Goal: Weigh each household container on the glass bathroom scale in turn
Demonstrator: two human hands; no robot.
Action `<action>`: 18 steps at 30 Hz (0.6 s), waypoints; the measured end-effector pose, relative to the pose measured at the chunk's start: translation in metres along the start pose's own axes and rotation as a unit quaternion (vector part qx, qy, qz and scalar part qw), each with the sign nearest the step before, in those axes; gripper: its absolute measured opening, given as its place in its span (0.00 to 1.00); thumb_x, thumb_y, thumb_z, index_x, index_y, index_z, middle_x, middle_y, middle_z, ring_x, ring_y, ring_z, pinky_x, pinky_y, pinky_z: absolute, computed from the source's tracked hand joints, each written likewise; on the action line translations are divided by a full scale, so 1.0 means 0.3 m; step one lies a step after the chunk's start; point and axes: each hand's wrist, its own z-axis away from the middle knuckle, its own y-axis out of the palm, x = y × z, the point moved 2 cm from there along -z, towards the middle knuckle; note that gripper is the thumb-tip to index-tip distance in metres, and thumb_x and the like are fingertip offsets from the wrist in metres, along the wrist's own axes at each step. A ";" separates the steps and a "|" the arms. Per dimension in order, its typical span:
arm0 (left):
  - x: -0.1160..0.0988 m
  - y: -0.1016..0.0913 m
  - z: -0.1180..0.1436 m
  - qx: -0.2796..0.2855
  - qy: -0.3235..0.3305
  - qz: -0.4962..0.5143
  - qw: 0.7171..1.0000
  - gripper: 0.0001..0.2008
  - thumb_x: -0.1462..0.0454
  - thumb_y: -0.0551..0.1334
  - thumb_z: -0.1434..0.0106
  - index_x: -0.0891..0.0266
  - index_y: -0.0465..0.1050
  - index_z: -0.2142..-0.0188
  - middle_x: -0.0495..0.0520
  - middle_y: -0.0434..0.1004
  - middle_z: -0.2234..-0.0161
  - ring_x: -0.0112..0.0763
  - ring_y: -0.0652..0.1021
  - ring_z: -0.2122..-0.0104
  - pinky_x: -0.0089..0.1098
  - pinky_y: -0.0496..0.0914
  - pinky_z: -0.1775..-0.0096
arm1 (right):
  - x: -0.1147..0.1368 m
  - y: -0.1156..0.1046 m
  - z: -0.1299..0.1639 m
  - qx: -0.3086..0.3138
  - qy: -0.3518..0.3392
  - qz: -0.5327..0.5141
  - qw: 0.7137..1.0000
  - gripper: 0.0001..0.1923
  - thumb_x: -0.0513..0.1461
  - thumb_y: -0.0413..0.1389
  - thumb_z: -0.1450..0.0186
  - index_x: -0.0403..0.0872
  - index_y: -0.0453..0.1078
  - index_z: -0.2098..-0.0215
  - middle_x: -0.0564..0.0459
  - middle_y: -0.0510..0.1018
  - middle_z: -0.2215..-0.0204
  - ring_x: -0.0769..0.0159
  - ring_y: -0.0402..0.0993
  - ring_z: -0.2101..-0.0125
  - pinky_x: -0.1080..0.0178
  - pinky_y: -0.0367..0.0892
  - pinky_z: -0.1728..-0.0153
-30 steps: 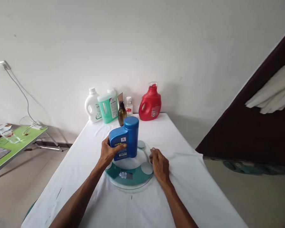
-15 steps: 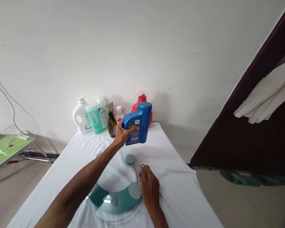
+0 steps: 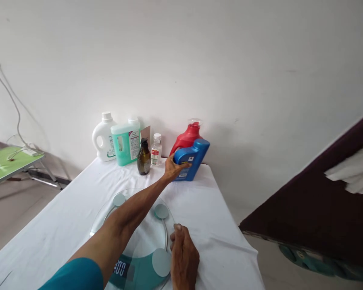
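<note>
My left hand reaches far across the table and grips a blue plastic bottle, tilted, at the back right of the table, in front of a red detergent jug. My right hand rests on the white cloth against the right rim of a round glass scale, its fingers curled with nothing in them. The scale's display shows digits and nothing stands on the scale.
Along the wall stand a white jug, a green bottle, a brown pump bottle and a small clear bottle. A green side table stands left. The table's right edge drops off beside a dark panel.
My left hand lifted the blue bottle off the scale and carried it to the back right, beside the red jug. My right hand stayed by the scale's rim.
</note>
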 end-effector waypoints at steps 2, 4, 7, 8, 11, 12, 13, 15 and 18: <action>0.016 -0.001 0.001 -0.002 0.005 -0.012 1.000 0.32 0.59 0.89 0.59 0.63 0.83 0.55 0.58 0.87 0.60 0.42 0.84 0.59 0.43 0.77 0.52 | 0.007 -0.006 -0.002 0.008 0.006 0.015 1.000 0.41 0.77 0.37 0.29 0.57 0.67 0.70 0.49 0.79 0.74 0.54 0.77 0.71 0.55 0.67 0.66; 0.023 -0.002 0.001 0.003 0.009 -0.034 0.999 0.31 0.59 0.88 0.57 0.61 0.82 0.55 0.60 0.87 0.58 0.45 0.85 0.56 0.45 0.77 0.50 | 0.014 -0.011 -0.005 0.018 0.017 0.026 0.999 0.41 0.77 0.37 0.30 0.57 0.68 0.70 0.49 0.80 0.73 0.54 0.77 0.72 0.54 0.67 0.66; 0.021 -0.010 0.005 0.002 -0.013 -0.108 0.994 0.28 0.62 0.87 0.54 0.60 0.80 0.57 0.63 0.86 0.56 0.52 0.85 0.52 0.49 0.76 0.47 | 0.022 -0.015 -0.008 0.031 0.035 0.031 0.998 0.39 0.75 0.38 0.29 0.56 0.68 0.68 0.49 0.81 0.72 0.55 0.76 0.73 0.54 0.68 0.66; 0.017 -0.018 0.012 -0.003 -0.022 -0.139 0.990 0.27 0.63 0.87 0.52 0.60 0.79 0.57 0.65 0.86 0.55 0.54 0.84 0.50 0.51 0.76 0.46 | 0.023 -0.016 -0.009 0.035 0.039 0.032 0.998 0.38 0.75 0.38 0.29 0.56 0.69 0.68 0.49 0.81 0.72 0.56 0.76 0.74 0.54 0.68 0.66; -0.014 -0.068 0.059 -0.015 0.001 -0.216 0.976 0.30 0.66 0.86 0.52 0.60 0.77 0.53 0.70 0.84 0.48 0.60 0.82 0.43 0.54 0.75 0.40 | 0.024 -0.020 -0.011 0.040 0.043 0.042 0.997 0.37 0.73 0.39 0.29 0.56 0.69 0.67 0.49 0.82 0.71 0.55 0.77 0.73 0.54 0.69 0.65; -0.032 -0.097 0.083 -0.012 0.026 -0.230 0.973 0.31 0.66 0.86 0.52 0.60 0.77 0.51 0.70 0.83 0.45 0.60 0.81 0.41 0.55 0.75 0.38 | 0.024 -0.022 -0.011 0.040 0.040 0.044 0.997 0.36 0.72 0.40 0.29 0.56 0.70 0.67 0.49 0.82 0.71 0.55 0.77 0.73 0.54 0.70 0.64; -0.056 -0.134 0.109 -0.003 0.056 -0.236 0.970 0.32 0.65 0.85 0.51 0.59 0.76 0.49 0.69 0.82 0.44 0.59 0.81 0.41 0.55 0.76 0.39 | 0.024 -0.023 -0.011 0.040 0.035 0.046 0.998 0.36 0.72 0.40 0.29 0.55 0.70 0.66 0.49 0.82 0.71 0.56 0.77 0.73 0.54 0.70 0.64; -0.119 -0.233 0.160 0.018 0.120 -0.232 0.965 0.30 0.61 0.84 0.47 0.58 0.76 0.47 0.64 0.82 0.45 0.54 0.83 0.45 0.53 0.79 0.43 | 0.022 -0.024 -0.012 0.043 0.026 0.045 0.998 0.36 0.72 0.41 0.29 0.55 0.70 0.65 0.49 0.82 0.71 0.56 0.78 0.72 0.55 0.71 0.63; -0.242 -0.441 0.196 -0.022 0.197 -0.217 0.956 0.20 0.57 0.77 0.36 0.58 0.77 0.49 0.60 0.83 0.51 0.44 0.83 0.52 0.46 0.80 0.47 | 0.008 -0.027 -0.018 0.054 0.036 0.053 0.996 0.38 0.73 0.41 0.30 0.54 0.72 0.63 0.48 0.83 0.70 0.55 0.78 0.71 0.55 0.72 0.64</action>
